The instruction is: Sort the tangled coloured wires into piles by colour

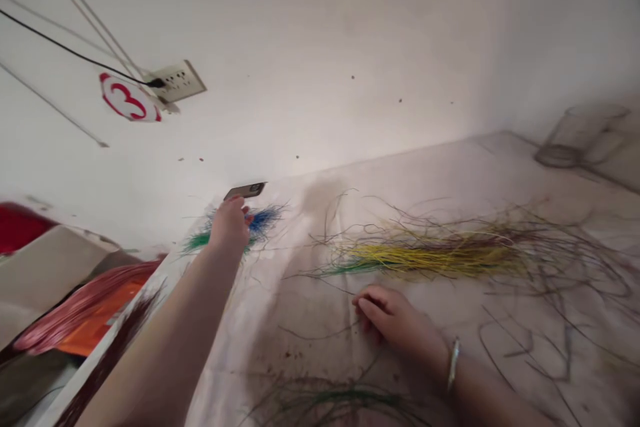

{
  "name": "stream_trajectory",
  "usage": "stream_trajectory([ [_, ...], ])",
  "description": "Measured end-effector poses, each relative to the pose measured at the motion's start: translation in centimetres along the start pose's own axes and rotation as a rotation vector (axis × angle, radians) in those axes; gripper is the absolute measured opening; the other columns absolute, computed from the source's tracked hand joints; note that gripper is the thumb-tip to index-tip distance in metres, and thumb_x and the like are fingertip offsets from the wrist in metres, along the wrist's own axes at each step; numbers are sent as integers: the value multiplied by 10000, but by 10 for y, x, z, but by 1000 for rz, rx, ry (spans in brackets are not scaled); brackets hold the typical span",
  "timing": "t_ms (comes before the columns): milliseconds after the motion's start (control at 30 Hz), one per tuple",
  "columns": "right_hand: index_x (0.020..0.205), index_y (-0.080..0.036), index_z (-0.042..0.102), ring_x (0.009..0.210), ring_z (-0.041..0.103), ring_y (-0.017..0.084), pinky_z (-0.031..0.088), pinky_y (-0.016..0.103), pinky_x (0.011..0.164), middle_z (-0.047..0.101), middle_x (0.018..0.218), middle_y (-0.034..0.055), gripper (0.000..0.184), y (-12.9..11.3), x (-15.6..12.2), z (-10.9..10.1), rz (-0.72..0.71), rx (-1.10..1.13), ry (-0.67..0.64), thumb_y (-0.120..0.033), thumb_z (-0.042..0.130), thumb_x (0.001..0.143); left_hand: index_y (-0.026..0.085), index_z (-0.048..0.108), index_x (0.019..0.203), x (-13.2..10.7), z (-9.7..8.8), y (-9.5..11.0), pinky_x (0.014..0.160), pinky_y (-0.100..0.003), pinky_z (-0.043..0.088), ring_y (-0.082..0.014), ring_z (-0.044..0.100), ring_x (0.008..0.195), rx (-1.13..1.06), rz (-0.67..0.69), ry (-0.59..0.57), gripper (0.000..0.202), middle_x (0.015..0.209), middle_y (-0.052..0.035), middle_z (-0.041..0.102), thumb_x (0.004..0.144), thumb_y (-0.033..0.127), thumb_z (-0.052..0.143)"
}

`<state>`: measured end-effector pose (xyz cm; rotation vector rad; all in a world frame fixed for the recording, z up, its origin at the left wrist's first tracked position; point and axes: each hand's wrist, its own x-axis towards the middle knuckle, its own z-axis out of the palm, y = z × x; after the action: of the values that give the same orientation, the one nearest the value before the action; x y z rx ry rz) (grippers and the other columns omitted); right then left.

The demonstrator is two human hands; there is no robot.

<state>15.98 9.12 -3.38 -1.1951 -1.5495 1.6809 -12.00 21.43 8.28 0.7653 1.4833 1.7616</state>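
My left hand reaches to the far side of the table, its fingers curled over a bundle of thin blue wires. Green wires stick out on the other side of that hand. Just beyond the fingertips lies a phone against the wall. My right hand, a bangle on its wrist, is closed in a pinch low over the table. A thin dark wire runs up to its fingertips. Beyond this hand stretches a long loose bundle of yellow wires, with some green and dark ones.
Loose green wires lie at the near edge of the pale table, bent dark wires at right. A clear container stands at the back right. Pink strands hang over an orange thing at left. A socket is on the wall.
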Motion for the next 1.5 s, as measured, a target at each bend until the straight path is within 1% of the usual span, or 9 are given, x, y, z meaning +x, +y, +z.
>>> stream_trajectory([
  [33, 771, -202, 562, 484, 492, 112, 381, 230, 456, 551, 628, -11, 226, -2, 0, 0, -14, -20, 4, -372, 451, 869, 152, 649, 957, -18, 5, -3, 759, -307, 492, -172, 599, 887, 49, 11, -26, 134, 1013, -65, 629, 848, 156, 570],
  [167, 754, -191, 569, 518, 519, 113, 387, 226, 490, 567, 629, -4, 226, -5, -2, 0, -103, -112, 28, -329, 439, 877, 202, 700, 928, -113, 20, -26, 796, -309, 472, -207, 607, 926, 618, 335, -666, 155, 956, -58, 686, 828, 250, 592],
  [267, 772, -183, 568, 548, 542, 115, 393, 224, 510, 587, 650, 2, 188, -5, -3, 0, -143, -155, 18, -265, 431, 870, 219, 708, 904, -163, 22, -45, 851, -333, 460, -206, 605, 926, 900, 619, -930, 163, 951, -58, 694, 843, 223, 557],
  [500, 712, -189, 517, 505, 525, 120, 390, 239, 498, 567, 613, -7, 231, -5, -8, 0, -130, -174, 47, -280, 399, 887, 197, 690, 909, -182, 2, -55, 803, -334, 469, -203, 610, 884, 1178, 596, -661, 172, 899, -46, 693, 850, 202, 529],
  [700, 741, -180, 602, 702, 537, 165, 396, 282, 653, 611, 727, 36, 208, -7, -12, -13, -485, -430, 428, -252, 451, 865, 194, 692, 878, -214, -9, -61, 730, -297, 486, -173, 621, 798, 1108, 471, -615, 177, 841, -29, 687, 854, 192, 517],
  [933, 790, -179, 632, 691, 561, 175, 413, 294, 669, 649, 765, 48, 208, -1, -7, -42, -445, -364, 762, -316, 487, 848, 188, 575, 1227, -243, -57, -64, 939, -438, 456, -288, 545, 1091, 1224, 622, -860, 645, 1193, -99, 620, 663, 417, 790],
  [1033, 782, -180, 632, 699, 566, 172, 416, 292, 680, 644, 757, 40, 193, -1, -4, -43, -478, -388, 811, -298, 492, 845, 202, 600, 1172, -255, -66, -69, 928, -425, 456, -268, 547, 1044, 1278, 627, -917, 519, 1131, -72, 632, 699, 317, 780],
  [1200, 790, -177, 636, 734, 580, 176, 434, 294, 701, 648, 785, 45, 184, -1, -6, -44, -569, -400, 897, -283, 497, 849, 217, 646, 966, -254, -61, -75, 832, -350, 455, -199, 553, 881, 1252, 659, -976, 110, 921, -22, 634, 867, 229, 598],
  [1500, 833, -186, 649, 795, 609, 195, 457, 318, 744, 675, 841, 55, 181, 9, -5, -54, -554, -429, 994, -300, 510, 847, 186, 600, 787, -231, -35, -87, 702, -295, 405, -187, 551, 795, 1262, 900, -1180, 60, 796, -14, 620, 841, 211, 602],
])
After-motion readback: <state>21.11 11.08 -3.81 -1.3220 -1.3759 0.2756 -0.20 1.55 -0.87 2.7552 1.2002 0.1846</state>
